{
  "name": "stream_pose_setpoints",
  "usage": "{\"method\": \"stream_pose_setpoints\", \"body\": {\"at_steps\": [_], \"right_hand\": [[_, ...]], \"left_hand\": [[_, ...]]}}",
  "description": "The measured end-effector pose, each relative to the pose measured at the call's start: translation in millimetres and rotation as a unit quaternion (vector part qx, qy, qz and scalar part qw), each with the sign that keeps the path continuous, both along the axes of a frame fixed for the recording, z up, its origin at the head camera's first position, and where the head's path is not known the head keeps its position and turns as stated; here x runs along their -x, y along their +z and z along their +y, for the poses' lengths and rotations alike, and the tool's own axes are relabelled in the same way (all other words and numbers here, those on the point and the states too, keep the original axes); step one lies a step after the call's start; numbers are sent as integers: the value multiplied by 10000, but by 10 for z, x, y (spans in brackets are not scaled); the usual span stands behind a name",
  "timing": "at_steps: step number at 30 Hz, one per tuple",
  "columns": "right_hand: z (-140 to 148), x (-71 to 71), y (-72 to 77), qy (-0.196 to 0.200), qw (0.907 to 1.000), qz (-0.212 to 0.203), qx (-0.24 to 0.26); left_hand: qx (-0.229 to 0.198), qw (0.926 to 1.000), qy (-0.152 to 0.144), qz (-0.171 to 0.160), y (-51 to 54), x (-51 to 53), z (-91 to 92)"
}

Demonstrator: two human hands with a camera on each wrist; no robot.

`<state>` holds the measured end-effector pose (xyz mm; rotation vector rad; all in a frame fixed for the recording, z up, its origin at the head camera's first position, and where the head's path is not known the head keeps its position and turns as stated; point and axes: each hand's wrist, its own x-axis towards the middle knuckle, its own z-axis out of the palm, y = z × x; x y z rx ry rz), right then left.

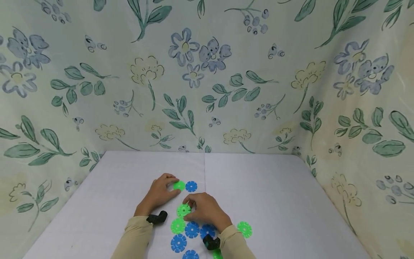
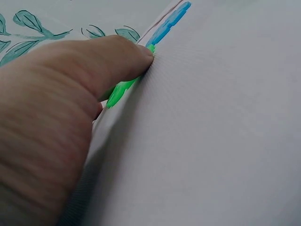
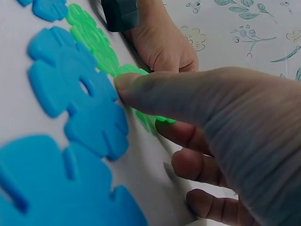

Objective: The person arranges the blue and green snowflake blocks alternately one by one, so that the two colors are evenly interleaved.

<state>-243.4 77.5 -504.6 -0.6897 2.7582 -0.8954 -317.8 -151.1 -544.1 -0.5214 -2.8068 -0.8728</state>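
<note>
My left hand (image 1: 162, 190) holds a green notched plastic disc (image 1: 179, 185) at the back of the group, its thumb and fingers about the rim. A blue notched disc (image 1: 191, 186) lies just right of it. Nearer to me, my right hand (image 1: 207, 208) pinches another green notched disc (image 1: 184, 210) between thumb and fingers. This one is slightly raised in the right wrist view, beside a flat green disc (image 3: 94, 40). In the left wrist view the thumb (image 2: 117, 59) covers part of the held green disc (image 2: 121, 93).
Several blue notched discs (image 1: 178, 243) lie toward the front of the white table (image 1: 284, 201). One green disc (image 1: 244, 229) lies apart on the right, and another (image 1: 217, 254) is partly hidden by the right wrist. Flowered cloth (image 1: 194, 108) stands around the back and sides.
</note>
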Motion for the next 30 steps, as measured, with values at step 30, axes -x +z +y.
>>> {"method": "stream_pose_setpoints", "body": {"at_steps": [30], "right_hand": [[-51, -3, -29, 325, 9860, 1362, -901]], "left_hand": [[40, 9999, 31, 92, -24, 10, 15]]}}
